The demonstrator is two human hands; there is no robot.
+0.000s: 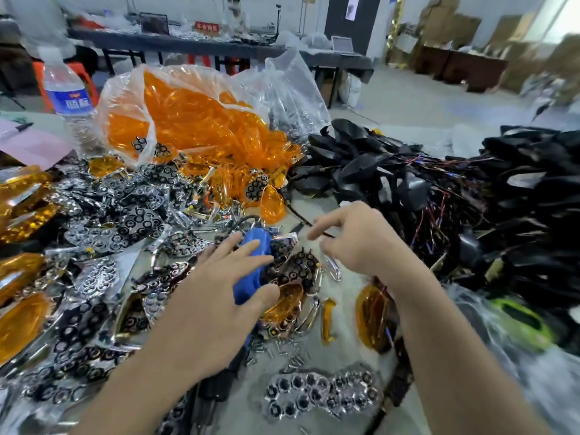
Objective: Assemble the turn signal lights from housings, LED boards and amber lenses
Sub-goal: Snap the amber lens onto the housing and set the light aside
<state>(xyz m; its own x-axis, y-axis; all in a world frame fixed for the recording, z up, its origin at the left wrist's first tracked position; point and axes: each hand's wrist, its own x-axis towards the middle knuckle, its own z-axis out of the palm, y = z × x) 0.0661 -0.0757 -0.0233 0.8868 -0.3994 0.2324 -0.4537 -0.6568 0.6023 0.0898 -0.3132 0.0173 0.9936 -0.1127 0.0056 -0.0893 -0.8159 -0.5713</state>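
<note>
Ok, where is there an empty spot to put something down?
Pale table shows beside the small amber lens, right of the screws, and just above the lone chrome reflector near the front. The left is buried in reflector pieces, the right in black housings.

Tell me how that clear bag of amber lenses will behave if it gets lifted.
The clear bag looks thin and crinkled, so probably floppy. Its mouth gapes open, so amber lenses would likely spill out. Smooth film, possibly slippery.
</note>
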